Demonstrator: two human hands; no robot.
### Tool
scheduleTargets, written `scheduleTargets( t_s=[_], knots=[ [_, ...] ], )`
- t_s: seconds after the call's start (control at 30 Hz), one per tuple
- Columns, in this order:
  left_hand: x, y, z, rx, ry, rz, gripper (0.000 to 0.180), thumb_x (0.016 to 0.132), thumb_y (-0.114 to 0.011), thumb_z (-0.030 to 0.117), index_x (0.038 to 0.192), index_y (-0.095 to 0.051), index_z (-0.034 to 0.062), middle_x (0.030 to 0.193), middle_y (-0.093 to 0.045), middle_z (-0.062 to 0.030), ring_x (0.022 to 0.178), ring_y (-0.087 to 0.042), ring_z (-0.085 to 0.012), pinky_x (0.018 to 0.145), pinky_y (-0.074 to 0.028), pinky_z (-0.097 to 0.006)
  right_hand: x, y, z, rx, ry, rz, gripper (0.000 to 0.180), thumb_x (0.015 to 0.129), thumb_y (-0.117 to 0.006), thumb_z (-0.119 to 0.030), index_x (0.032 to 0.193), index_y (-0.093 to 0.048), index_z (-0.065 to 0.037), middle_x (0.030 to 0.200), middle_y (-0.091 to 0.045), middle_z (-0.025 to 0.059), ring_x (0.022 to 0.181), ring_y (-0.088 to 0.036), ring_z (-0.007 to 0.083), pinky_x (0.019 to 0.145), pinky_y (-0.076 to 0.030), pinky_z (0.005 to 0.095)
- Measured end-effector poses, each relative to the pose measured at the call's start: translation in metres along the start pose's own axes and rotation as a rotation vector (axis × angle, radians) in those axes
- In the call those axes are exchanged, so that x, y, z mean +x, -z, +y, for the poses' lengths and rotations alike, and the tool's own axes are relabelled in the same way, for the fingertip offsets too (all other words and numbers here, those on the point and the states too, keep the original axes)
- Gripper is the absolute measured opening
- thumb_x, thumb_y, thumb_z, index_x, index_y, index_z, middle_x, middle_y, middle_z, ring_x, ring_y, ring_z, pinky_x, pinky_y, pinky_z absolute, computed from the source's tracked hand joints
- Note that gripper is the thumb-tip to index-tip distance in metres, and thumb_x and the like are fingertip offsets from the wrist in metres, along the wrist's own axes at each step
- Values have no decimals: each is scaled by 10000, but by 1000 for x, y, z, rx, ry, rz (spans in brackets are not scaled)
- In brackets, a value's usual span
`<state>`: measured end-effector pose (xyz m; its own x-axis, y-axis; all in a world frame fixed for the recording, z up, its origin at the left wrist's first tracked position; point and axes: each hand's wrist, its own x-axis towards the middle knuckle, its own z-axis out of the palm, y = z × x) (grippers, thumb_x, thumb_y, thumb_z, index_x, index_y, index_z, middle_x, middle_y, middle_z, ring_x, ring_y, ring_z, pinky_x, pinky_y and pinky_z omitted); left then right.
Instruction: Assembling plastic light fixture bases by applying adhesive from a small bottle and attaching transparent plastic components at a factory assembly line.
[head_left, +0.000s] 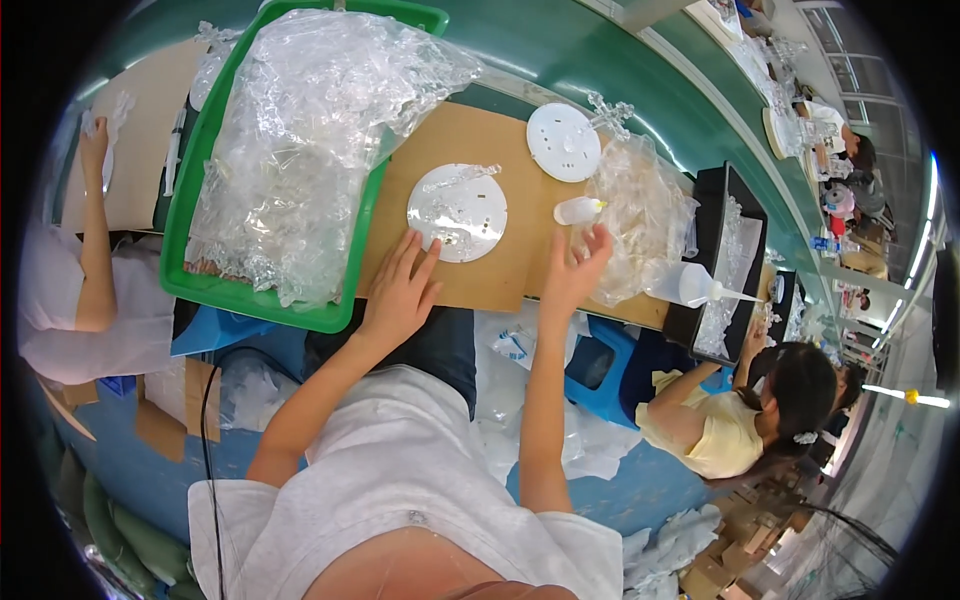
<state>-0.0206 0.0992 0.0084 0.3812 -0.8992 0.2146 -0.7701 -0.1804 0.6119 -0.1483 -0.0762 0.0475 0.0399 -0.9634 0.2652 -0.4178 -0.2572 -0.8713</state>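
Note:
A round white plate (472,222) with small holes lies on a sheet of brown cardboard (480,290) before me, and clear plastic pieces (450,185) rest on it. My left hand (400,293) is spread flat, its fingertips at the plate's near left edge. To the right, my right hand (578,268) is raised with its fingers apart and a little bent; nothing shows between them. Just beyond it lies a small white squeeze bottle (577,210) with a yellowish tip. A second round white plate (563,143) sits farther back, clear plastic pieces (612,115) beside it.
Left of the cardboard stands a green tray (345,300) heaped with bagged clear plastic parts (310,140). On the right are a clear plastic bag (635,220), a larger squeeze bottle (690,284) and a black bin (712,190). People sit on both sides.

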Motion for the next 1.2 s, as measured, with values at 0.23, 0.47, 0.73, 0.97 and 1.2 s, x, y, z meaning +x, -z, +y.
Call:
scheduleTargets(
  t_s=[0.23,0.47,0.73,0.97,1.2],
  knots=[
    [5,-20,30,-21,25,-41,582,837,-593,177,1365,-384,50,1245,-415,-227,1229,-367,-386,997,-343,-444,34,-6,21,-245,1,-143,500,792,-693,-184,1189,-478,31,1026,-603,125,927,-587,212,830,-449,314],
    [9,-10,25,12,7,-45,554,825,-593,140,1355,-432,120,972,-449,-153,901,-448,-307,803,-408,-402,-71,50,-11,-67,-168,-334,483,744,-748,-193,1112,-486,-23,990,-636,101,805,-621,170,660,-480,270],
    [10,-10,24,66,-12,-12,545,825,-590,137,1350,-452,183,881,-408,-118,848,-405,-275,760,-382,-391,-99,29,-3,-161,-156,-448,368,758,-717,-292,999,-545,-72,769,-645,93,649,-635,241,565,-487,337],
    [12,-6,23,65,-31,-10,537,817,-600,135,1337,-470,178,882,-411,-117,858,-406,-277,780,-370,-398,-101,27,-8,-211,-125,-467,334,758,-706,-291,973,-563,-79,754,-641,88,611,-629,235,548,-486,331],
    [14,-3,20,92,-60,-22,546,800,-614,116,1327,-484,173,884,-410,-111,869,-407,-280,799,-362,-399,-118,16,-16,-124,-146,-499,338,749,-716,-281,971,-562,-78,775,-651,87,623,-639,219,562,-495,313]
  ],
)
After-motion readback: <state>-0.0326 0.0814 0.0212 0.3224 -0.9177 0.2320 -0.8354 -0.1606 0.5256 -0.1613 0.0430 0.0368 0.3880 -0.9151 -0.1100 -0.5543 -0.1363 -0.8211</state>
